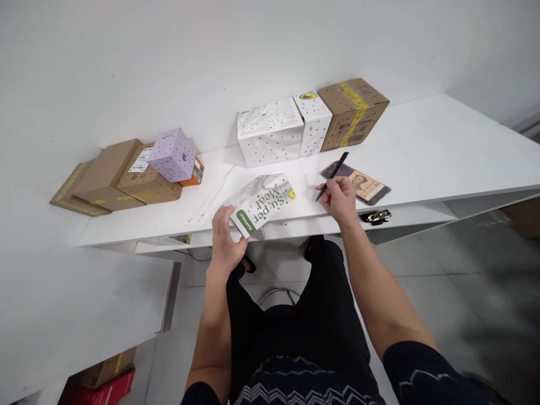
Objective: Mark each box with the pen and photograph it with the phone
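Note:
A white carton (270,205) with green lettering and a green label lies near the front edge of the white desk (442,146). Its label end is gripped by my left hand (226,239), fingers at the far side and thumb at the near corner. To the right of the carton, my right hand (341,199) holds a black pen (338,166) in a writing grip, its tip pointing down and left, away from the carton. Just behind and beside that hand lies a phone (379,194) with a picture card on it.
Brown boxes (112,169) stand at the left, a purple box (171,154) on one and an orange box (194,173) beside it. White dotted boxes (270,135) and a taped brown box (354,112) stand against the wall. A metallic object (377,216) sits at the desk's front edge.

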Demonstrator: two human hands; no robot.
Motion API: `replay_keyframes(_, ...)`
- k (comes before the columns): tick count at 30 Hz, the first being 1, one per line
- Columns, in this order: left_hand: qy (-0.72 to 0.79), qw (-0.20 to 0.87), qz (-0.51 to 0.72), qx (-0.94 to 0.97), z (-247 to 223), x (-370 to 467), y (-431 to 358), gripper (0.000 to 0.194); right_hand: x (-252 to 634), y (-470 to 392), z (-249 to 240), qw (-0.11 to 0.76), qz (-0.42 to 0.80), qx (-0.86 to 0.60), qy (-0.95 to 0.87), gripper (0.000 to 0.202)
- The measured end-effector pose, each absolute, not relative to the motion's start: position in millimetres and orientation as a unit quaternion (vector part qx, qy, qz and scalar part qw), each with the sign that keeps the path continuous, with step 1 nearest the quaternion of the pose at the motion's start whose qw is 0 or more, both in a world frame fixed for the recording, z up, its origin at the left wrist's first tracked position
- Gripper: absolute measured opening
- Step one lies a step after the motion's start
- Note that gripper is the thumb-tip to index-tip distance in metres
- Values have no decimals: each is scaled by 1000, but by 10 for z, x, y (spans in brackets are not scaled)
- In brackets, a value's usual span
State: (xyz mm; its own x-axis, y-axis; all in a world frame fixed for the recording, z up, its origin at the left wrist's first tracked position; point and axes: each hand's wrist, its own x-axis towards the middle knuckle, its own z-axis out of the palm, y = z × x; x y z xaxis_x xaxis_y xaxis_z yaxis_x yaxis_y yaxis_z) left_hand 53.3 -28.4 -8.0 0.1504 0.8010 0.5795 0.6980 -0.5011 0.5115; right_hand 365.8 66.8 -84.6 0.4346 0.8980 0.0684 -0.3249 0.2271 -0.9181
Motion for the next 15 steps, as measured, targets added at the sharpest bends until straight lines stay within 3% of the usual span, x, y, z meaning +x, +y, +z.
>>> replay_keyframes(9, 531, -56, 417, 735, -931, 474, -455, 34, 3672, 678, -843, 720, 428, -452, -308, 46)
replay_keyframes(12, 576, 29, 438, 690, -999, 547, -536, 32, 3681, 676, -855, 721, 431, -452, -302, 45)
replay_keyframes(15, 571, 217, 515, 601, -904, 641, -567, 38, 3688, 665, -854, 719, 434, -450, -302, 43)
